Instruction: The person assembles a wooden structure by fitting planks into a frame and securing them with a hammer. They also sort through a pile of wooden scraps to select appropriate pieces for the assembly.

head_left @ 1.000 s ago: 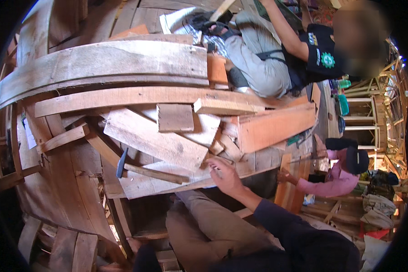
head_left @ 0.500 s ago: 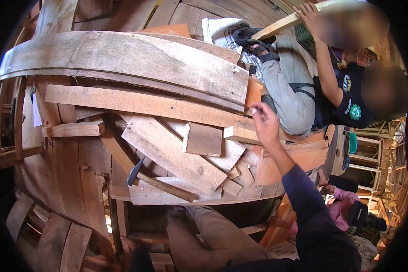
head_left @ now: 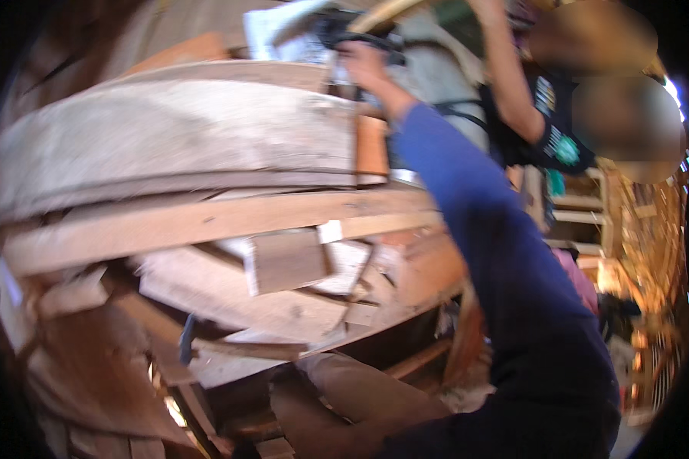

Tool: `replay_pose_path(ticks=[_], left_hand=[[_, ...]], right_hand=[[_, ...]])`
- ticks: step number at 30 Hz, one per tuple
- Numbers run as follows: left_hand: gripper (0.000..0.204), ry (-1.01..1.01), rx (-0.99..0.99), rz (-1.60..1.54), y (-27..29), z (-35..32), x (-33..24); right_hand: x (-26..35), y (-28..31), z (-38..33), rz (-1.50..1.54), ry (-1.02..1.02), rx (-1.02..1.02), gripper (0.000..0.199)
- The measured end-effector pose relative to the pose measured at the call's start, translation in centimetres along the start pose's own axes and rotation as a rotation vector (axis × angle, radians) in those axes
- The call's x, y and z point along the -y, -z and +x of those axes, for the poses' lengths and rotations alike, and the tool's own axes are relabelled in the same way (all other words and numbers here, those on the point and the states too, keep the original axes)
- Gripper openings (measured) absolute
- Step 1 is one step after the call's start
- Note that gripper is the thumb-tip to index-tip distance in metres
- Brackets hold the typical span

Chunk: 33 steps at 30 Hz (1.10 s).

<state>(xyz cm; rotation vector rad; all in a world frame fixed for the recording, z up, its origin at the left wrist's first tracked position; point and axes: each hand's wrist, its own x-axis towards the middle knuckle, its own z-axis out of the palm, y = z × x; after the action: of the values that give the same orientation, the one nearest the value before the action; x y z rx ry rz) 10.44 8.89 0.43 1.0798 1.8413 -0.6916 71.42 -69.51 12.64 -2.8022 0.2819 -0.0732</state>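
My right hand is stretched far out past the end of a wide weathered plank. It overlaps a dark sandal on a co-worker's foot. Motion smears its fingers, so I cannot tell whether they touch or grip anything. My left hand is outside the picture. Closer to me, a hammer with a dark head and wooden handle lies on the boards. A square wood block rests on a pale board, and a long narrow beam runs behind it.
A co-worker in a dark shirt sits at the upper right, arm raised by a piece of timber. A white sack lies near the sandal. Several small offcuts lie at the bench's near side.
My right hand has reached forward and left, from beside the beam's end to the co-worker's foot. The whole view has shifted and blurred.
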Motion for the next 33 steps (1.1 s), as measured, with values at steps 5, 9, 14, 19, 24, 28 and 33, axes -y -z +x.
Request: replay_pose_path(ticks=[5,9,14,19,24,28,33], left_hand=[[0.088,-0.061,-0.038,0.189,-1.8,-0.6,-2.5],[0.080,-0.075,-0.008,0.330,-3.2,-0.8,-3.3],[0.070,-0.109,0.016,0.437,-2.9,-0.8,-4.6],[0.060,-0.146,0.095,0.593,-3.6,-0.9,-5.1],[0.050,-0.246,0.223,0.930,-2.8,-1.4,-5.7],[0.042,-0.549,0.344,1.427,-0.8,-1.2,-7.4],[0.032,-0.941,0.451,1.916,1.2,-1.8,-10.1]], right_hand=[[10.6,-3.3,-2.7,0.448,-0.248,-0.243,0.026],[12.3,0.0,-8.8,0.637,-0.248,-0.469,0.027],[13.9,0.7,-12.1,0.685,-0.169,-0.538,0.027],[14.8,1.0,-16.3,0.620,-0.209,-0.552,0.034],[18.1,3.4,-23.4,0.607,-0.273,-0.531,0.034],[20.7,5.2,-28.1,0.698,-0.327,-0.498,0.031],[22.8,5.8,-34.8,0.822,-0.479,-0.392,0.029]])
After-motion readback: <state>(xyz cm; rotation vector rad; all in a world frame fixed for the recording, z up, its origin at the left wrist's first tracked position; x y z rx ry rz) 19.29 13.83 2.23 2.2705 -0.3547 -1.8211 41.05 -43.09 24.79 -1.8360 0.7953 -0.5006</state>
